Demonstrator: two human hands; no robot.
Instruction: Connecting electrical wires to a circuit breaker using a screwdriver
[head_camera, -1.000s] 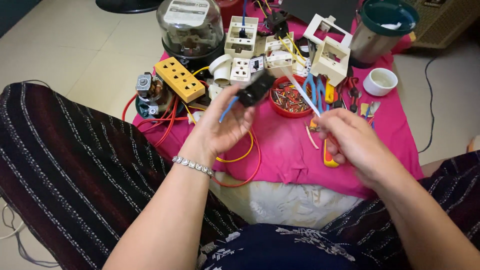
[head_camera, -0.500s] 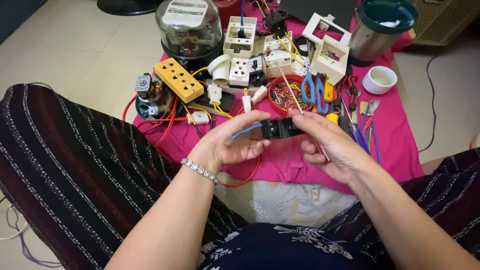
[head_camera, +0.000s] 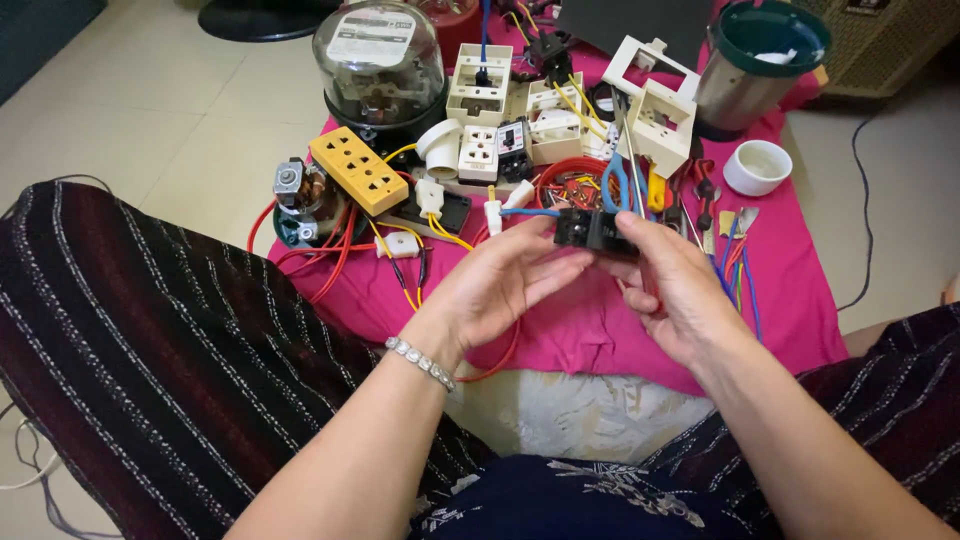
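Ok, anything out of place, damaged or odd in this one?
Nothing looks broken or spilled. The pink cloth is crowded with loose wires, white socket boxes and a yellow outlet strip. Both the left hand and right hand hold a small black part.

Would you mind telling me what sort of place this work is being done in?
Probably a home floor used as a makeshift electrical workbench: a pink cloth spread on floor tiles, strewn with a glass-domed electricity meter, a yellow socket strip and white switch boxes.
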